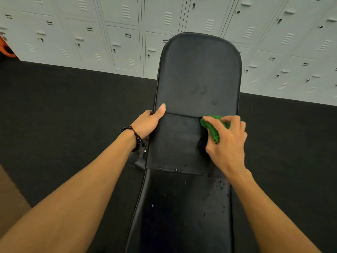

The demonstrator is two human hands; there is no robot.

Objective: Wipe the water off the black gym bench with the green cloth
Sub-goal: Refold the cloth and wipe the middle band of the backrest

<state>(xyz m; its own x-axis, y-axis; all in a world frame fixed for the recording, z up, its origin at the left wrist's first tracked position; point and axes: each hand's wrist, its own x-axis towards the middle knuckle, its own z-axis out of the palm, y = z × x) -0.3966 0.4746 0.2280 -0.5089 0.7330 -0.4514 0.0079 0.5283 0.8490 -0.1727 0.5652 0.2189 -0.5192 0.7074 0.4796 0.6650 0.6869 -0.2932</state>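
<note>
The black gym bench (197,73) is being viewed lengthwise from above, with its rounded far end pointing toward the lockers (116,30). The green cloth (212,127) is being held bunched up in the right hand (227,141), fingers curled round it, and is being pressed onto the pad near the bench's right edge, just on the near side of the seam crossing the pad. Only part of the cloth is being shown; the rest is being covered by the fingers. The left hand (150,122) is being wrapped round the bench's left edge at that same seam, thumb lying on top of the pad, the other fingers hidden over the side, so the edge is being gripped. A black bead bracelet (136,138) is being worn on the left wrist.

Water droplets (221,189) are being seen scattered on the near section of the bench, mostly along its right edge, under the right forearm. 3 faint round marks (202,90) are being seen on the far section of the pad, roughly mid-width; whether they are wet or dents cannot be told.

The bench is being stood on dark floor matting (73,106). An orange object (6,49) is being partly shown at the far left by the lockers, too cut off to identify.
</note>
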